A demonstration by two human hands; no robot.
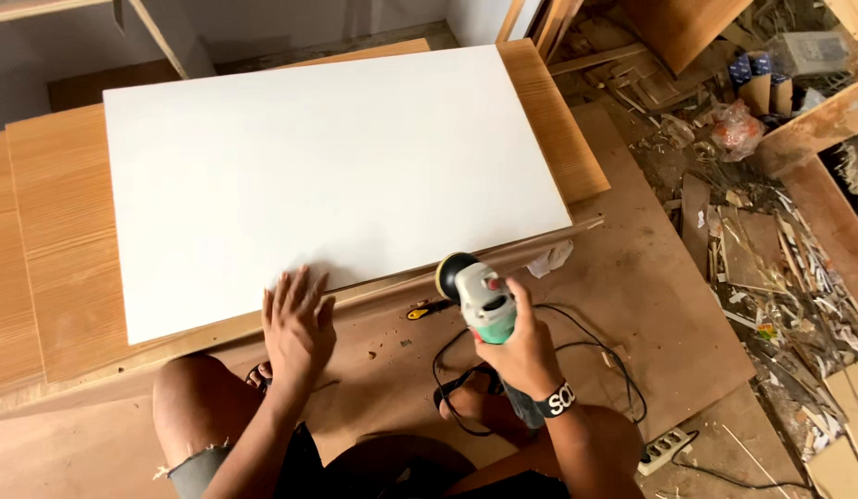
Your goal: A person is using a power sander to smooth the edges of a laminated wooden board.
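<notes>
The right hand hides the sander handle.

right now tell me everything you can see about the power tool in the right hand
The power tool is a corded hand sander or polisher with a pale green and grey body and a black round head rimmed in yellow. The right hand grips its rear, the head meeting the white board's near edge. Its black cord loops over the floor.

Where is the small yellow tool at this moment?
In the head view, the small yellow tool lies on the brown floor board, just below the near edge of the white panel, between the left hand and the power tool.
</notes>
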